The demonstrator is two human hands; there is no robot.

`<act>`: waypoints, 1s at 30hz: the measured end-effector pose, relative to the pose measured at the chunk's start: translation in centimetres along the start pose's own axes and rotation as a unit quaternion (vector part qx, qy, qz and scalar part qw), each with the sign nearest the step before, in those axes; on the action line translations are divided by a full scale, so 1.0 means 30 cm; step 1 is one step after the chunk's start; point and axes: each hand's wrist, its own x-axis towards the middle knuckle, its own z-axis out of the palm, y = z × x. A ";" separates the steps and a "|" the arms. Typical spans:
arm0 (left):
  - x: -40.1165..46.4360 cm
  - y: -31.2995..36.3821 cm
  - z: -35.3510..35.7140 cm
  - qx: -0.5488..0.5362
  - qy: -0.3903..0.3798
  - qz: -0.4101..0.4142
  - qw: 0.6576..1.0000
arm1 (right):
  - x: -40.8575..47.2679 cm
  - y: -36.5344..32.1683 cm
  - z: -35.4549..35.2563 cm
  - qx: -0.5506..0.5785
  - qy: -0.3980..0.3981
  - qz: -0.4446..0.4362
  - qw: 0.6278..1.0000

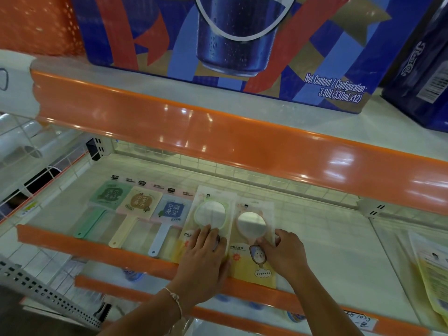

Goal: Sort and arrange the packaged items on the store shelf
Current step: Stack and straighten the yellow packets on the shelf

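Note:
Five packaged hand mirrors lie in a row on the white shelf [327,241]. From the left come a green square one [109,194], a beige one [141,200] and a blue one [173,209]. Beside them sit a round green-rimmed mirror pack [211,210] and a round pink-rimmed mirror pack [252,224]. My left hand [206,258] rests flat with straight fingers on the lower part of the green-rimmed pack. At the right edge of the pink-rimmed pack, my right hand [283,253] pinches the packaging.
An orange shelf lip [97,248] runs along the front. The upper shelf's orange edge [218,132] overhangs, carrying a large blue soda carton [230,44]. Another yellow pack [434,270] lies at the far right. A wire divider [36,151] stands on the left.

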 end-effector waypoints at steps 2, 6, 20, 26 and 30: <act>0.000 0.000 0.001 0.005 -0.002 -0.001 1.000 | -0.004 0.001 0.000 0.000 0.002 -0.003 1.000; 0.002 0.001 0.001 0.008 -0.003 0.001 1.000 | -0.016 -0.008 -0.011 -0.007 0.000 0.004 1.000; 0.020 0.049 -0.007 -0.019 -0.006 -0.025 0.999 | -0.152 -0.066 -0.038 -0.005 -0.017 -0.034 0.999; 0.077 0.088 -0.037 -0.032 0.004 -0.051 0.998 | -0.140 0.007 -0.104 0.038 0.033 -0.018 0.999; 0.136 0.146 -0.048 -0.072 0.023 -0.056 0.996 | -0.122 0.107 -0.171 0.032 0.046 -0.014 0.998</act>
